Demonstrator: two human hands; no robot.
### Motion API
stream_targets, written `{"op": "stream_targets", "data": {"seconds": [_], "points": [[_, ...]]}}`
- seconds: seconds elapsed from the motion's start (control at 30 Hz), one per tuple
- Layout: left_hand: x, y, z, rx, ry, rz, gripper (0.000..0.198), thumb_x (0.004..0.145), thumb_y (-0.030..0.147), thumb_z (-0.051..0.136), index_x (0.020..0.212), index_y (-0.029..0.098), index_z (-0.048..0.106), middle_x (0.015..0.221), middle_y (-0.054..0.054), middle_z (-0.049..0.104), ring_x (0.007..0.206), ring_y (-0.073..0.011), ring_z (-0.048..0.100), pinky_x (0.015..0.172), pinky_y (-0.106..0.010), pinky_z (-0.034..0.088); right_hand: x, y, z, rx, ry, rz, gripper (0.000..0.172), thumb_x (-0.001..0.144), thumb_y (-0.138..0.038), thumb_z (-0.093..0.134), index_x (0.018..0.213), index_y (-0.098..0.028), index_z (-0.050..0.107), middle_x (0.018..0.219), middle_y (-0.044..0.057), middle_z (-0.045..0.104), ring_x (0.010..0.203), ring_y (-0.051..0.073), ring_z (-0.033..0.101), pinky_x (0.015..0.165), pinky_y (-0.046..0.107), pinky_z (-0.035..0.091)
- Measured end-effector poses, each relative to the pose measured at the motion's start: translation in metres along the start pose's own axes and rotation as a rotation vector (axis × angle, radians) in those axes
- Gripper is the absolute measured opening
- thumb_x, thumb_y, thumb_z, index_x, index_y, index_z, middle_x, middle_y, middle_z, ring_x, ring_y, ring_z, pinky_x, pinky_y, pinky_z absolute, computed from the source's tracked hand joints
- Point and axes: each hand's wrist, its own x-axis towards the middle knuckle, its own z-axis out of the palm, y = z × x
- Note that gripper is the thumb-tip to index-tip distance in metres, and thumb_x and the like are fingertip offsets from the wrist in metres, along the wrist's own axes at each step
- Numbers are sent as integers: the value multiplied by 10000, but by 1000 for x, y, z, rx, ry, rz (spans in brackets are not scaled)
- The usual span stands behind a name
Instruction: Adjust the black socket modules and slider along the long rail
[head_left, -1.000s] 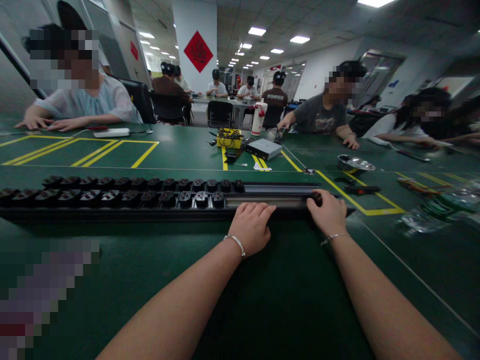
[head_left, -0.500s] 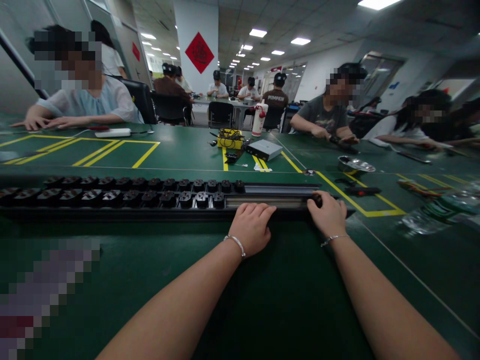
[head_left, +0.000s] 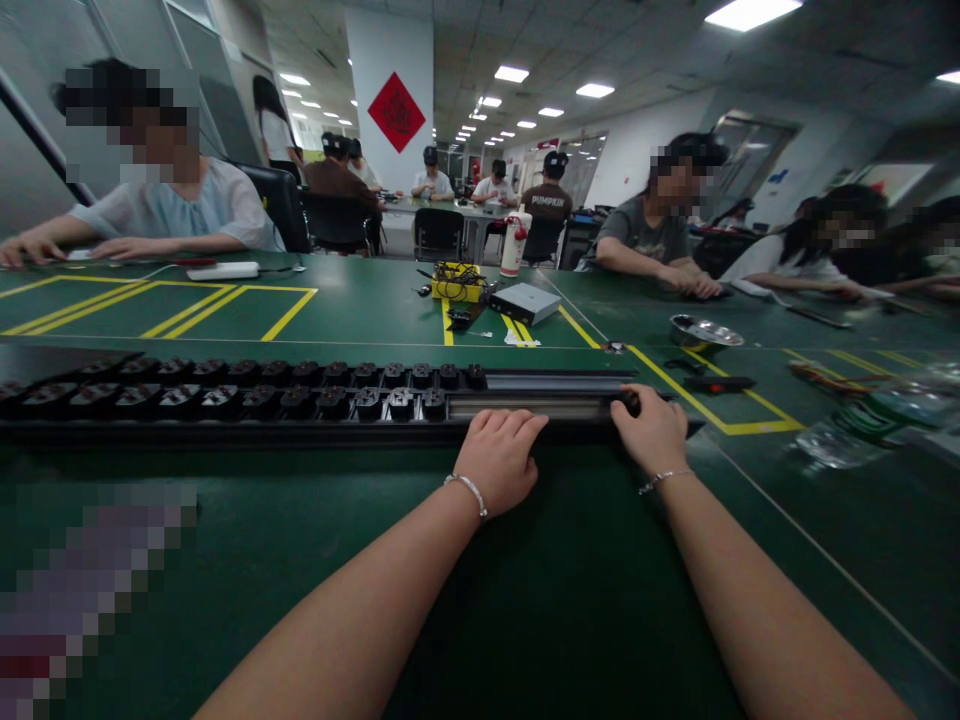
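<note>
A long black track [head_left: 570, 428] with two parallel channels lies across the table in front of me. Black socket modules [head_left: 330, 402] fill its left and middle parts in two rows, and bare grooves show toward the right. My left hand [head_left: 501, 460] has its fingers over the track's front edge and its thumb lower down, gripping it. At the right end, my right hand [head_left: 652, 430] is closed around a small black round piece [head_left: 628, 402], which looks like another module. The hand covers most of that piece and the track beneath.
A clear plastic bottle [head_left: 855, 425] lies at the right, near a metal bowl [head_left: 706, 332] and a black tool [head_left: 720, 384]. Farther back are a yellow basket of cables [head_left: 457, 285], a grey box [head_left: 525, 302] and a white bottle [head_left: 514, 245]. Co-workers sit around the table.
Both my hands keep their place on the track. The view has shifted slightly. The co-worker at left has reached farther left, and a person behind has moved right.
</note>
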Motion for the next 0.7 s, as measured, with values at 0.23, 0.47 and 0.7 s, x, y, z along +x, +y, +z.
{"op": "stream_targets", "data": {"seconds": [0.23, 0.47, 0.7], "points": [[0, 0, 0, 4, 12, 2, 499, 727, 224, 510, 1216, 241, 409, 1221, -22, 502, 1097, -197, 425, 964, -382, 278, 0, -1, -2, 4, -9, 2, 365, 748, -383, 404, 1024, -193, 550, 959, 66, 613, 946, 239, 518, 949, 447, 245], [0, 1, -1, 22, -7, -7, 513, 726, 228, 526, 1222, 252, 399, 1226, -15, 494, 1100, -190, 419, 969, -375, 280, 0, -2, -5, 19, -4, 14, 362, 738, -395, 411, 1010, -201, 550, 950, 65, 606, 912, 237, 519, 919, 441, 278], [0, 2, -2, -10, -1, -12, 511, 723, 215, 517, 1220, 249, 403, 1225, -11, 497, 1100, -188, 419, 975, -376, 275, 0, 0, -2, -1, 14, -5, 398, 740, -383, 400, 1063, -179, 513, 1017, 87, 595, 939, 243, 519, 906, 428, 285]]}}
